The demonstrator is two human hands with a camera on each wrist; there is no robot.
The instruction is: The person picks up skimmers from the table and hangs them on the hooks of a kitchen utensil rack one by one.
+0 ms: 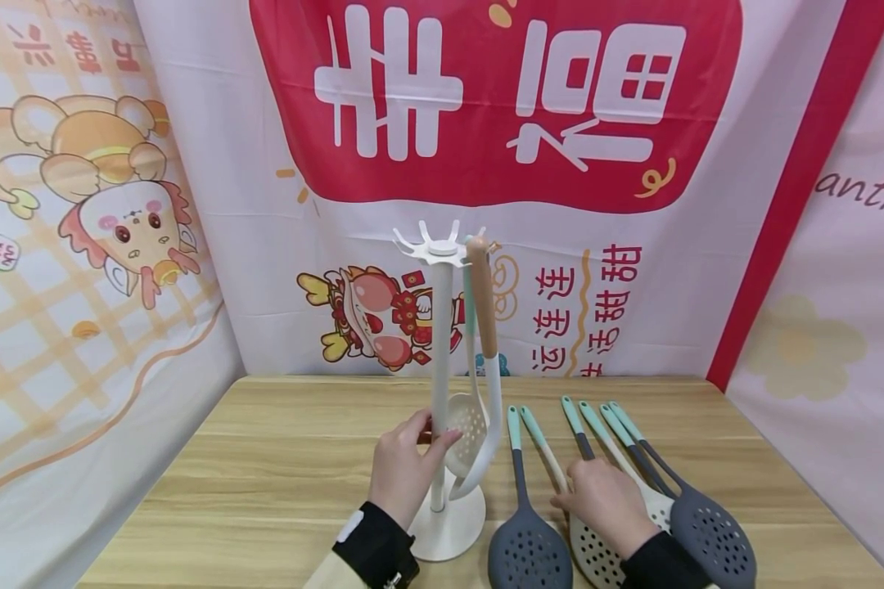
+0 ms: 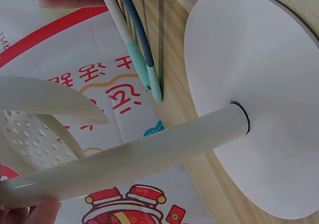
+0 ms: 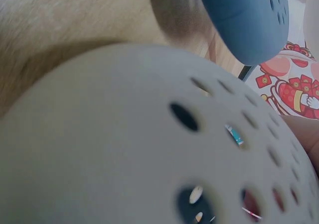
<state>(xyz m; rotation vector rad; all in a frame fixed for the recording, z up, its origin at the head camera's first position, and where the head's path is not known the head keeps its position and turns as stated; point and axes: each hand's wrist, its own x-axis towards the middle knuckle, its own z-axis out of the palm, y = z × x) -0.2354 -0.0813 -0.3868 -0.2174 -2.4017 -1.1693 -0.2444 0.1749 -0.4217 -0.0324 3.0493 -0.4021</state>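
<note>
Gripping the white pole (image 1: 440,352) is the left hand (image 1: 407,460); the right hand (image 1: 607,501) is over the cream slotted turner (image 1: 589,546) on the desk (image 1: 287,466), grip unclear. Likely light and springy, it suits a handle (image 1: 534,425) hold.

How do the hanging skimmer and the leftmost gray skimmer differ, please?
The hanging skimmer has a cream head; the leftmost gray skimmer has a dark one. The hanging skimmer hangs from the stand, handle up; the leftmost gray skimmer lies on the table. Both have perforated heads and mint on their handles.
</note>
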